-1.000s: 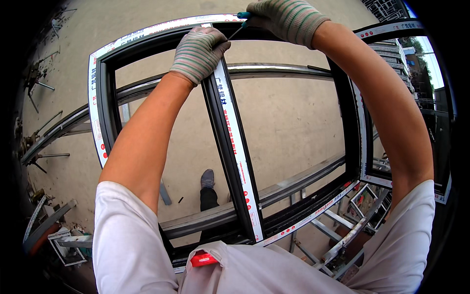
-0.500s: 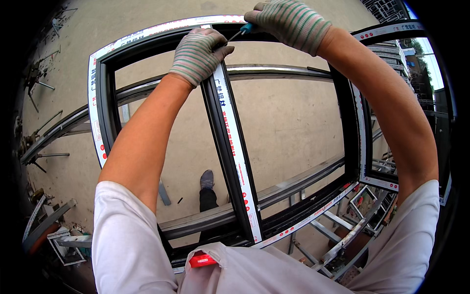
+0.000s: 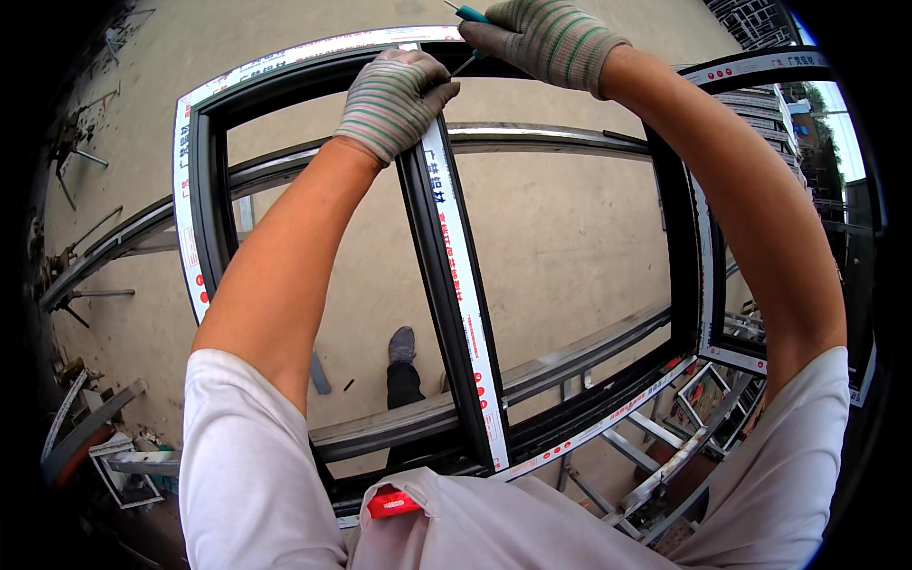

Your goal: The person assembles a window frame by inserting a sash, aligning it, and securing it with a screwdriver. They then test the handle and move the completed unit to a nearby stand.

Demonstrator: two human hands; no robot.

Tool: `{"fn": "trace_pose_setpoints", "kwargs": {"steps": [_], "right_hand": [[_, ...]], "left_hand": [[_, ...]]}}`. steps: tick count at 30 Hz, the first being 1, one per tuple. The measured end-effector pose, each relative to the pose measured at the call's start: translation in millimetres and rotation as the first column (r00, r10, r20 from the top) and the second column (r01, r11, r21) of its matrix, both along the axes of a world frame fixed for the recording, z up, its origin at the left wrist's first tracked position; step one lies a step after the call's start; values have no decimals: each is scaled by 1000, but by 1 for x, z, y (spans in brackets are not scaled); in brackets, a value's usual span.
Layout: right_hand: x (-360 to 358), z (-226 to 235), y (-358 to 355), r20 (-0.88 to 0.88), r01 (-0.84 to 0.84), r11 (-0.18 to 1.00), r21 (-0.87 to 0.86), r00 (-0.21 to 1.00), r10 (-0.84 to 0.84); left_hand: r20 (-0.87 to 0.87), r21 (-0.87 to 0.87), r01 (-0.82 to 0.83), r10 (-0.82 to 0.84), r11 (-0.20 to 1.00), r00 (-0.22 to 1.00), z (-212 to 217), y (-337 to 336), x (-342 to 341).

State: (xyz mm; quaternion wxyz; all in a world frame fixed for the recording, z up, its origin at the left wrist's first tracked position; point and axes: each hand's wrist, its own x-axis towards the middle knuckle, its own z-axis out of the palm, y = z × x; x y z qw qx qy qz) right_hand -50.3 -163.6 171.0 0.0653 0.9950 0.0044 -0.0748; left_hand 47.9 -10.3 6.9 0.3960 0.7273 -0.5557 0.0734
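Black frame (image 3: 181, 204) fills the middle of the view, left edge at centre left, lying over metal rails (image 3: 556, 140). Left hand (image 3: 391, 106), upper centre-left, curls over the top end of the centre bar (image 3: 458, 261), thumb pointing right; can't tell if it's gripping anything. Bar's long axis runs from there down to bottom centre, tilting slightly right. Key relation: thin shaft (image 3: 464, 66) sits at the bar/top-rail corner, slanting lower left to upper right, lower end beside left thumb, so left hand is nearer. Right hand (image 3: 546, 46), top centre, closed round a teal-handled tool (image 3: 471, 14); its fingers hide whether shaft belongs to it. Room: right bay open below the right hand; second frame (image 3: 760, 65) bounds far right.
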Motion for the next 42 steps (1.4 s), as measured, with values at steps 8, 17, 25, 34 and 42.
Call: {"fn": "trace_pose_setpoints", "kwargs": {"steps": [8,17,25,34,42], "right_hand": [[12,-37,-2,-209,652,436,621,673,-709],[-12,24,-13,58,-452,890,-64,888,456],[-5,22,-7,-121,-349,926,-147,935,333],[2,22,19,-233,327,935,136,928,-291],[-9,-20,15,-156,656,615,437,729,-667]], "left_hand": [[19,-53,21,-20,998,1000,-4,-4,0],[13,-72,18,-17,997,1000,-5,-5,0],[14,-83,15,-13,996,1000,-7,-3,1],[7,-78,-15,16,997,1000,-12,-5,5],[-38,-64,21,-23,998,999,-4,-2,0]]}}
